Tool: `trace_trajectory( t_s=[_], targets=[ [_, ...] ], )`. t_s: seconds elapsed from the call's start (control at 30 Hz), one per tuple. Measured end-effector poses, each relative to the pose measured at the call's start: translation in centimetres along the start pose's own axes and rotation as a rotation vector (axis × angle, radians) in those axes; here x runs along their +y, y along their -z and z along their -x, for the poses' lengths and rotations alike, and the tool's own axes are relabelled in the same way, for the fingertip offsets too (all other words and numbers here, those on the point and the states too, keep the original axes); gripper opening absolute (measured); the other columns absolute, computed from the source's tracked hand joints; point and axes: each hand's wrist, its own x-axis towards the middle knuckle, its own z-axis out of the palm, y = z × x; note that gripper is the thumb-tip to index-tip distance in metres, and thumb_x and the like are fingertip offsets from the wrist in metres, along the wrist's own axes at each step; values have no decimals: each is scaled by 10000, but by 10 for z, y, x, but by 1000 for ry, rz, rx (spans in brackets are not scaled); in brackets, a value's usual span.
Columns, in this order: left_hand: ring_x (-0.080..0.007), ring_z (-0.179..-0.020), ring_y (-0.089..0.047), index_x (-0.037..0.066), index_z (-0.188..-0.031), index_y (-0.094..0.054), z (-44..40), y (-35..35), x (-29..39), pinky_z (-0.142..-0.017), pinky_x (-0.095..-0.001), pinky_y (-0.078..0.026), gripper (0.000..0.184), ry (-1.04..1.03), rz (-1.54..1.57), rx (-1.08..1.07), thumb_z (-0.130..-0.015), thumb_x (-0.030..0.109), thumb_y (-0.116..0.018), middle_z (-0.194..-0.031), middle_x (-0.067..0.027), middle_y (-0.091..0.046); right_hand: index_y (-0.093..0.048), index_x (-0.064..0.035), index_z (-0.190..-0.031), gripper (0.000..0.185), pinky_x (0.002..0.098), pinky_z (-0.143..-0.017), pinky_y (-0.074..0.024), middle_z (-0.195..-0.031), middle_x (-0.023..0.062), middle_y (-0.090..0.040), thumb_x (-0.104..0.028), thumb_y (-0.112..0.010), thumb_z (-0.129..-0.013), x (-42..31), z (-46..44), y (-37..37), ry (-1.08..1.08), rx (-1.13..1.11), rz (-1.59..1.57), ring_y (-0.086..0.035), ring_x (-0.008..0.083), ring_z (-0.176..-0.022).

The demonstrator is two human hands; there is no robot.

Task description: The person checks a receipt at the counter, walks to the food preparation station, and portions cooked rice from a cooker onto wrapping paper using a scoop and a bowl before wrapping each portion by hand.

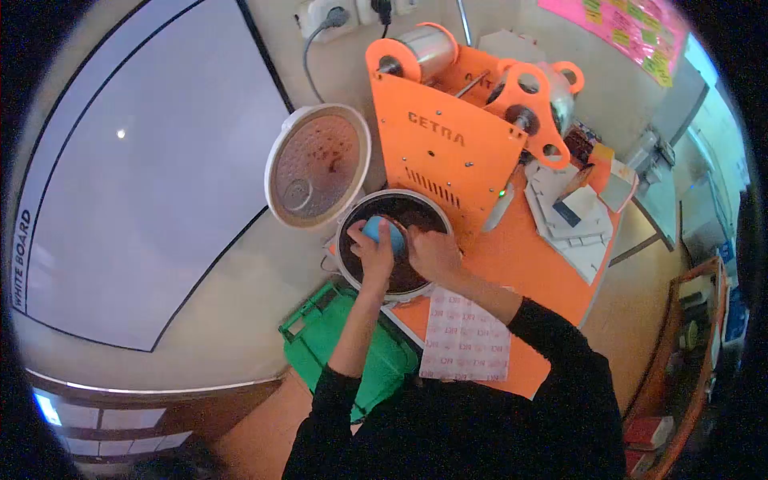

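Observation:
Both hands are over a round pot with a pale rim and dark contents. My left hand is closed round a light blue object, perhaps a small cup. Close on its right side, my right hand has its fingers bent together; whatever they hold, if anything, is hidden. Behind the pot to the left, its round lid stands tilted, with wet brown residue on the inner side.
An orange machine with metal rollers stands behind the pot. Green bin at the front left. A printed sheet lies on the orange table. White trays sit right, a whiteboard left.

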Motion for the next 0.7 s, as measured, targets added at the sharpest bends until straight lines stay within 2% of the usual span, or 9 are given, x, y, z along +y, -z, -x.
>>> trace_trajectory(
  t_s=[0.13, 0.2, 0.33, 0.4, 0.43, 0.5, 0.53, 0.67, 0.7],
  targets=[
    [-341, -988, -426, 92, -1204, -283, -10, -18, 2, -879, -431, -361, 548, 124, 118, -36, -870, 435, -549, -1112, -281, -438, -546, -25, -794, 175, 445, -448, -474, -600, 183, -595, -198, -525, -805, 8, 15, 3, 99, 140, 49, -597, 344, -508],
    [-270, -875, -489, 95, -1152, -293, -10, -19, 5, -799, -402, -423, 477, 173, 353, -70, -877, 375, -564, -1093, -196, -463, -541, -34, -779, 160, 438, -443, -471, -584, 174, -588, -193, -535, -795, 16, 19, -2, 146, 181, 54, -592, 333, -495],
    [-226, -824, -526, 162, -1124, -293, -27, -20, -23, -730, -437, -458, 500, 251, 511, -146, -836, 419, -611, -1034, -104, -483, -568, -30, -748, 180, 417, -400, -472, -497, 153, -557, -205, -528, -760, 21, 21, -1, 354, 287, 78, -569, 284, -410],
    [-221, -794, -531, 170, -1051, -384, -29, -11, -13, -627, -448, -467, 382, 556, 503, -162, -848, 419, -590, -944, -76, -526, -559, -29, -727, 182, 411, -407, -471, -493, 143, -550, -206, -531, -758, 17, 24, 0, 365, 296, 67, -565, 279, -409],
    [-221, -794, -531, 170, -1051, -384, -31, -1, -6, -627, -448, -467, 382, 559, 497, -161, -848, 419, -590, -944, -76, -526, -550, -28, -705, 186, 405, -414, -471, -489, 133, -544, -207, -533, -755, 15, 25, 2, 380, 307, 62, -561, 275, -408],
    [-220, -722, -546, 121, -967, -450, -36, 20, 7, -558, -440, -460, 297, 756, 582, -476, -887, 398, -521, -773, -67, -533, -544, -29, -698, 186, 399, -427, -472, -501, 129, -546, -206, -535, -754, 11, 25, 3, 408, 321, 53, -559, 273, -413],
    [-220, -691, -545, 128, -887, -494, -36, 22, 8, -532, -442, -453, 321, 745, 609, -481, -886, 449, -490, -720, -59, -534, -538, -30, -690, 187, 393, -439, -473, -512, 125, -548, -206, -536, -753, 7, 27, 4, 436, 335, 47, -557, 271, -419],
    [-197, -716, -550, 131, -962, -462, -35, 24, -4, -525, -418, -463, 312, 678, 718, -524, -883, 428, -516, -781, -57, -538, -543, -22, -693, 197, 385, -465, -477, -552, 126, -565, -211, -541, -748, -20, 29, 7, 322, 342, 69, -569, 267, -441],
    [-184, -722, -548, 131, -999, -438, -29, 20, -1, -540, -395, -473, 306, 517, 650, -435, -890, 406, -518, -814, -54, -535, -544, -19, -695, 193, 381, -466, -477, -571, 128, -572, -208, -547, -738, -26, 27, 8, 278, 333, 108, -576, 263, -452]
  ],
)
